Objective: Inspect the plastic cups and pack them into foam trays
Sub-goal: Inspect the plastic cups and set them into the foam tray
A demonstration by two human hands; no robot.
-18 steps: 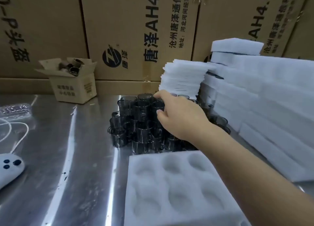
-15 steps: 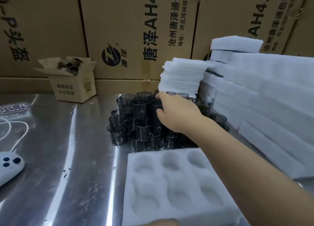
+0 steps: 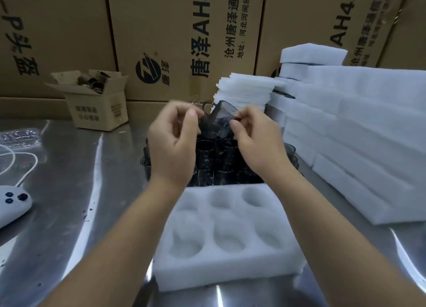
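Note:
A dark see-through plastic cup (image 3: 220, 115) is held tilted above the cluster of cups (image 3: 214, 159) standing on the steel table. My left hand (image 3: 173, 143) pinches its left side and my right hand (image 3: 255, 136) pinches its right side with curled fingers. In front of the cluster lies a white foam tray (image 3: 221, 256) with six round pockets, all without cups. Both forearms reach over the tray's left and right edges.
Stacks of white foam trays (image 3: 359, 131) fill the right side, with a thinner foam stack (image 3: 244, 92) behind the cups. A small open carton (image 3: 96, 108) sits back left. A white device (image 3: 11, 205) and cable (image 3: 25, 166) lie at the left. Big cartons (image 3: 184, 41) wall the back.
My right hand lifted one cup off the cluster. My left hand came up into view and took hold of the cup's other side.

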